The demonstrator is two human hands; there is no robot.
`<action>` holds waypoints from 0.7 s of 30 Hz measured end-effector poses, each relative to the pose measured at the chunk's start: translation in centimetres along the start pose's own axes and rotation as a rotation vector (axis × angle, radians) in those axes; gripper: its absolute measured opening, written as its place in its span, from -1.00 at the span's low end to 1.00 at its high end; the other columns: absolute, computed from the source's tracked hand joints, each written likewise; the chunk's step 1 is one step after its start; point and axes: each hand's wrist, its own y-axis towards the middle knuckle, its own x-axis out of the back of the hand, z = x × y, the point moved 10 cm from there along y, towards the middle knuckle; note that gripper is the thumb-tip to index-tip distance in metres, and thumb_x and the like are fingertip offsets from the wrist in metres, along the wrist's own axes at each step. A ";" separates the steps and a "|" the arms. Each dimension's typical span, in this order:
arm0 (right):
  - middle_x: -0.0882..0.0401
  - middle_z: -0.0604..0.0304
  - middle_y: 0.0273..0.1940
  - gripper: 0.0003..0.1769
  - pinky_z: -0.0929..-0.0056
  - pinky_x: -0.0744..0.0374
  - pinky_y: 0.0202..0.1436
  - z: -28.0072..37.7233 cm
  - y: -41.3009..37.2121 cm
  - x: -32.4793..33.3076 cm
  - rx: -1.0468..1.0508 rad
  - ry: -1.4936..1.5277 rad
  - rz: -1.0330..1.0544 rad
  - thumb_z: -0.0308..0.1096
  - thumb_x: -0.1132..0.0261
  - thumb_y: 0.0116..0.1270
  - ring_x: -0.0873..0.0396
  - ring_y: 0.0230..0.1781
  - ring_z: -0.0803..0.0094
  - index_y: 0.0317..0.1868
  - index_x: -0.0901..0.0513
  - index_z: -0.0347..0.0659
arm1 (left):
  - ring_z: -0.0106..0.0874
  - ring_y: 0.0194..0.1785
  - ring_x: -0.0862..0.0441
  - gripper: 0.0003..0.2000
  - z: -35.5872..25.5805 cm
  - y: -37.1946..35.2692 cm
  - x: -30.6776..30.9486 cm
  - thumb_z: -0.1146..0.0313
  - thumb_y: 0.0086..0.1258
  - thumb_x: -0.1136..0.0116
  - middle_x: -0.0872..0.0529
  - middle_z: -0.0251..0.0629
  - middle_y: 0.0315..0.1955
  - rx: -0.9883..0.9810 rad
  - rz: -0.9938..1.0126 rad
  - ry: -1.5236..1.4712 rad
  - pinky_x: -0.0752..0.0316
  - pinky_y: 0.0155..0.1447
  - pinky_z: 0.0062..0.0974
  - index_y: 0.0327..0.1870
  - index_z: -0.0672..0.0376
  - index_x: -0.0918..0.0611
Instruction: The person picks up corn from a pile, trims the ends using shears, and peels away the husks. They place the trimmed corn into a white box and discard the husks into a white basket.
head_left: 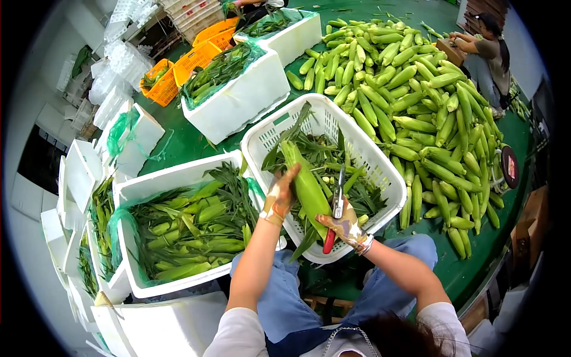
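A large green ear of corn (pixel 307 187) in its husk is tilted over the white plastic basket (pixel 386 202). My left hand (pixel 282 195), in a patterned glove, is wrapped round its left side. In my right hand (pixel 347 226), gloved alike, are red-handled pruning shears (pixel 338 205) with the blades pointing away from me. The thumb of that hand lies against the lower end of the ear. Cut leaves and husk trimmings (pixel 363 193) fill much of the basket below.
Left of the basket stands a white foam box (pixel 178 285) of trimmed corn. A big heap of corn (pixel 416 113) covers the green floor on the right. More foam boxes (pixel 238 98) and orange crates (pixel 162 89) are behind. A person (pixel 491 59) sits beyond the heap.
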 end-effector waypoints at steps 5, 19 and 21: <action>-0.51 0.05 -0.18 -0.29 0.40 -0.49 -0.09 1.7 -0.2 0.8 0.065 -0.562 -0.111 -0.20 -0.51 -0.11 -0.51 -0.21 0.36 -0.02 -0.34 -0.36 | -0.39 -0.02 -0.56 -0.31 1.1 -2.8 -1.4 0.34 0.21 -0.31 -0.58 -0.15 -0.07 -0.246 -0.003 0.146 -0.49 0.03 -0.47 0.29 0.18 -0.17; -0.43 0.08 -0.15 -0.22 0.45 -0.44 -0.02 2.2 2.3 2.2 -0.201 -0.629 0.452 -0.03 -0.49 0.00 -0.44 -0.11 0.39 0.04 -0.31 -0.37 | -0.35 0.06 -0.52 -0.13 1.8 -3.2 1.3 0.20 0.03 -0.43 -0.56 -0.02 0.02 -0.112 0.155 0.997 -0.38 0.15 -0.52 0.27 0.55 -0.21; -0.44 0.26 -0.33 -0.44 0.51 -0.46 -0.20 2.8 2.5 1.7 -0.137 -0.638 0.520 -0.10 -0.49 0.03 -0.42 -0.25 0.55 -0.15 -0.40 -0.26 | -0.34 0.06 -0.52 -0.13 2.4 -3.8 1.0 0.19 0.01 -0.44 -0.57 0.00 0.02 -0.084 0.165 0.908 -0.37 0.16 -0.52 0.26 0.54 -0.24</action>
